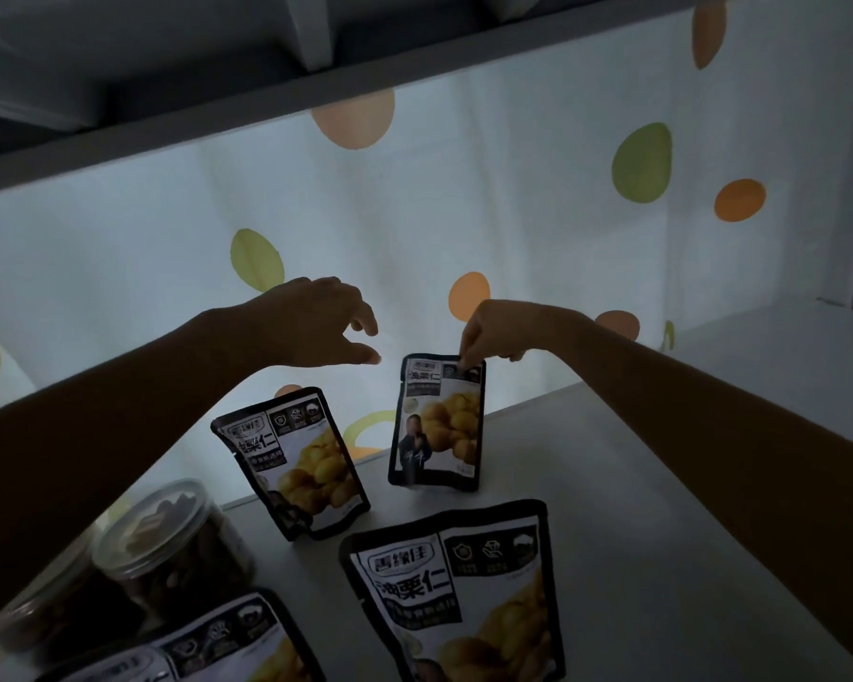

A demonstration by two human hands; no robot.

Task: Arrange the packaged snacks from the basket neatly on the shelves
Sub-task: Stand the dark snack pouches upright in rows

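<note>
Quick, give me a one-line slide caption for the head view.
Right hand pinches the top edge of a rear snack pouch standing on the shelf; left hand hovers open nearby.

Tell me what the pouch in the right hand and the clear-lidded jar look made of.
Pouch: probably thin printed plastic film, faintly glossy; its edges bend. Jar: clear plastic by the look, contents showing through wall and lid; glass is possible.

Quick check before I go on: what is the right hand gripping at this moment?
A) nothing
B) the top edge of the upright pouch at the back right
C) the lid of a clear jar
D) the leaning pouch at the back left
B: the right hand pinches the top edge of the upright pouch at the back right, while the left hand hovers beside it holding nothing.
</note>
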